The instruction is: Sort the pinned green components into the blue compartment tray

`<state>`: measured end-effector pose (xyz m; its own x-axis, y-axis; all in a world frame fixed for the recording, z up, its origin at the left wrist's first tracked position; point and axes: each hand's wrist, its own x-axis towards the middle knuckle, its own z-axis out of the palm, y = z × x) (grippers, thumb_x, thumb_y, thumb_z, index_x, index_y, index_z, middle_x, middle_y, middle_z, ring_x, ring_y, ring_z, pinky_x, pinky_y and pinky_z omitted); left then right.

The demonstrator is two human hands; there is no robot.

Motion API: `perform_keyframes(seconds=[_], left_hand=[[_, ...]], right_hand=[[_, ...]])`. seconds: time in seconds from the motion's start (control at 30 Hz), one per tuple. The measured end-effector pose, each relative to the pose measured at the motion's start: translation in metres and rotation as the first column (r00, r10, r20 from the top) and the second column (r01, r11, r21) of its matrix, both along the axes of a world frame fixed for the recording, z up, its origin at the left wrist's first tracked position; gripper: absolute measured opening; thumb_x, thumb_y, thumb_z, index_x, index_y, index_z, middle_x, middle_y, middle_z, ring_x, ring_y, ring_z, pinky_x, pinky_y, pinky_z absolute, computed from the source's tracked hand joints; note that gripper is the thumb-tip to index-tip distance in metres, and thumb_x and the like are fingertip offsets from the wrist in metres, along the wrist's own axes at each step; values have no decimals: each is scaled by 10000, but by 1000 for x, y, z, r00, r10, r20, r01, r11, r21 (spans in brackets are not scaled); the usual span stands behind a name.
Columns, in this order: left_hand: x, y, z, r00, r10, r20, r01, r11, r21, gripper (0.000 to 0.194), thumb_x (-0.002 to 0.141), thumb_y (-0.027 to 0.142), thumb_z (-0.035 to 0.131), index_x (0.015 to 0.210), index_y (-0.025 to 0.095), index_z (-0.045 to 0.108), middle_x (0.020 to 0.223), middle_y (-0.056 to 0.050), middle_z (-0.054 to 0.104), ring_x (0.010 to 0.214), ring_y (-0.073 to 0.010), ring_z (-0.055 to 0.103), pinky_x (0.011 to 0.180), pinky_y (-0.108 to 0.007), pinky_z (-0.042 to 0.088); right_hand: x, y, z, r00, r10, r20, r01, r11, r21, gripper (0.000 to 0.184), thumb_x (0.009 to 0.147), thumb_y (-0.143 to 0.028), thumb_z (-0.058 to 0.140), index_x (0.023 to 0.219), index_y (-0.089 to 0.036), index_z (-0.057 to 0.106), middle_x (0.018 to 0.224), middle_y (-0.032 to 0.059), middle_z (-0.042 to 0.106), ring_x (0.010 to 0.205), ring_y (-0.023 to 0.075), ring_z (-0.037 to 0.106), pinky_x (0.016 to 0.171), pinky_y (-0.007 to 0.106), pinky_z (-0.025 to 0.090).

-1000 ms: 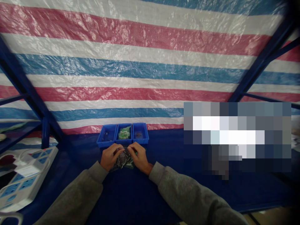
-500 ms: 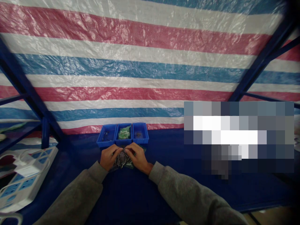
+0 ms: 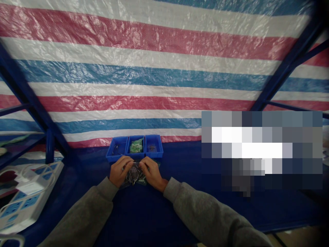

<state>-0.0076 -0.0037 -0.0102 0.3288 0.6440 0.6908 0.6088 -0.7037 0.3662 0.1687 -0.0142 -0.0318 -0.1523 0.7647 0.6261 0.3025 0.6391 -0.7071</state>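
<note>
A clear plastic bag [image 3: 134,175] of slim, dark and shiny metal pieces lies on the blue table before me. At its upper left edge, my left hand [image 3: 119,171] pinches the plastic between thumb and fingers. My right hand [image 3: 153,173] pinches the same upper edge on the other side, a short gap away. Between the two thumbs the bag's top edge shows as a thin pale line. Some green shows by the bag under my right hand, partly hidden. The exact kind of the metal pieces is too small to make out.
Just behind my hands stand three blue bins: the left bin [image 3: 114,159] has a few metal pieces, the middle bin [image 3: 135,155] green packets, the right bin [image 3: 155,155] small bits. A white power strip [image 3: 38,202] with cables lies left. A blurred-out patch covers the right.
My hands came together along the bag's top edge, then parted slightly again. Both kept pinching the bag, which stayed in place.
</note>
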Motion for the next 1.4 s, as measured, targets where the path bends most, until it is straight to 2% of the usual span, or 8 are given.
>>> perform_keyframes(seconds=[0.1,0.37,0.73,1.03,1.27,1.4], left_hand=[[-2,3,-3,1000,-9,20,8,999,53,177,872,271,497,886,170,642,885,-59,657,882,-162,598,843,-288,470],[-1,4,-7,999,-2,45,-2,996,86,159,871,260,505,865,167,633,842,-59,656,843,-160,606,816,-294,491],[0,0,-2,1000,-18,25,17,999,51,165,878,226,463,807,162,597,786,-53,632,787,-148,590,761,-265,472],[1,-5,0,1000,-24,-16,24,1000,-13,215,867,269,481,716,156,583,637,-9,593,590,-112,554,604,-218,430],[3,-5,0,997,-59,-57,57,998,-25,260,883,258,462,660,154,547,610,-2,556,588,-102,529,609,-210,399],[3,-4,-3,995,-23,-97,21,1000,-15,328,900,248,433,590,160,493,532,19,483,522,-90,481,558,-213,359]], right_hand=[[1,0,0,999,-33,-22,33,999,-9,285,929,-279,388,718,-179,551,699,8,524,668,123,494,636,244,376],[0,1,-2,1000,-22,-14,22,1000,-10,295,926,-291,395,709,-178,559,702,7,533,661,120,494,637,245,381],[0,0,0,1000,14,21,-14,1000,8,252,911,-303,440,741,-178,578,730,12,543,684,125,501,656,247,397],[0,1,-1,997,50,59,-51,999,13,341,933,-316,389,677,-174,562,742,25,534,707,130,507,681,255,399],[1,1,0,996,58,67,-59,998,6,362,937,-319,376,661,-167,555,722,23,525,688,125,495,677,249,396],[1,0,0,998,45,44,-45,999,2,287,929,-309,396,769,-167,587,736,21,545,696,127,499,677,244,395]])
